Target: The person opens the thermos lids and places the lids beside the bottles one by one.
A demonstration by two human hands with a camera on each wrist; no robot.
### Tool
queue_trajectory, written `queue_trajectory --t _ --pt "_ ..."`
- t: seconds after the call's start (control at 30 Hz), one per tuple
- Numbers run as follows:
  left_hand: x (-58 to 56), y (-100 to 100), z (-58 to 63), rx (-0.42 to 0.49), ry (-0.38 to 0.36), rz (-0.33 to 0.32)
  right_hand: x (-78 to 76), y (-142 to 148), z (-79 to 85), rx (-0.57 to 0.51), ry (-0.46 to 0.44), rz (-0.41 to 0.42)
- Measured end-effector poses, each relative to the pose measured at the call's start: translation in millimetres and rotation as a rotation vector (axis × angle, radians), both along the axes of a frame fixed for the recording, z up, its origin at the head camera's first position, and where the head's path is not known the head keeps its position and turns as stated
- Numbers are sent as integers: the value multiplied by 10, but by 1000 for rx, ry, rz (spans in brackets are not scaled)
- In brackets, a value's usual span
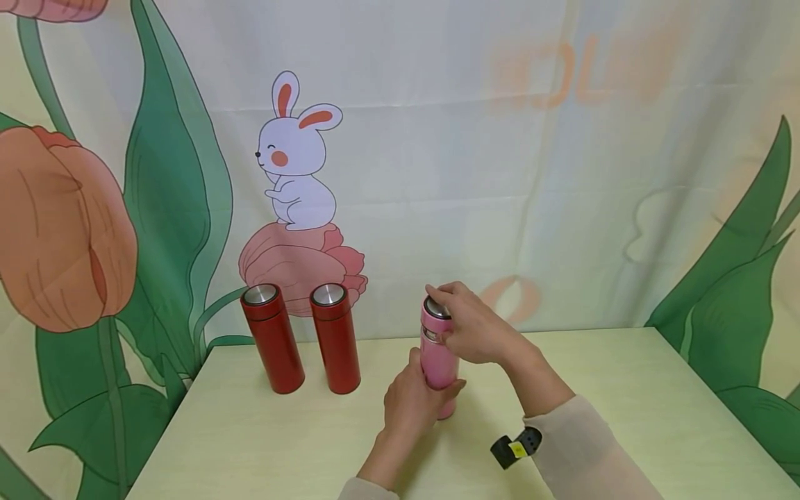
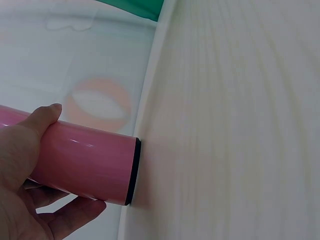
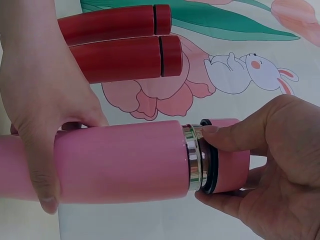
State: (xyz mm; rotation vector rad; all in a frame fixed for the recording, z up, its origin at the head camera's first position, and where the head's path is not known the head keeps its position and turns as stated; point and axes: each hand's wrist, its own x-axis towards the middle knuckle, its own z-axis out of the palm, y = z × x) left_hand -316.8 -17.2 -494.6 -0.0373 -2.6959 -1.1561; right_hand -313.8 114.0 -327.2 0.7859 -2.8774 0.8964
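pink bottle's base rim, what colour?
Black; the base rim shows best in the left wrist view.

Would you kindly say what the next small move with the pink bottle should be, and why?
Probably the right hand should lift the lid straight up: the metal neck shows below it, so it seems loose, and the left hand grips the pink bottle, steadying it.

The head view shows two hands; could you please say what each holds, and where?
Left hand: pink bottle, round its lower body. Right hand: its lid, by the sides.
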Motion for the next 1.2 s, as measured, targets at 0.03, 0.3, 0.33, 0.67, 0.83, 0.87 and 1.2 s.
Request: queue_trajectory --t 0.03,0.3,0.33,0.67,0.83,0.87,1.2 --pt "-1 -1 -2 0 0 0 0 3 4 -4 -1 -1" --pt "2 3 4 9 -9 0 7 31 31 -22 -3 1" --pt "4 2 3 9 -8 -1 8 35 33 -22 -1 2" --pt "5 0 2 4 7 -3 19 93 70 -58 -3 2" --pt "6 1 -5 5 16 0 10 134 68 -80 -12 -5" --pt "10 1 -4 4 20 1 10 143 67 -86 -14 -6" --pt "13 -2 -6 2 30 1 -2 257 7 -144 -32 -41"
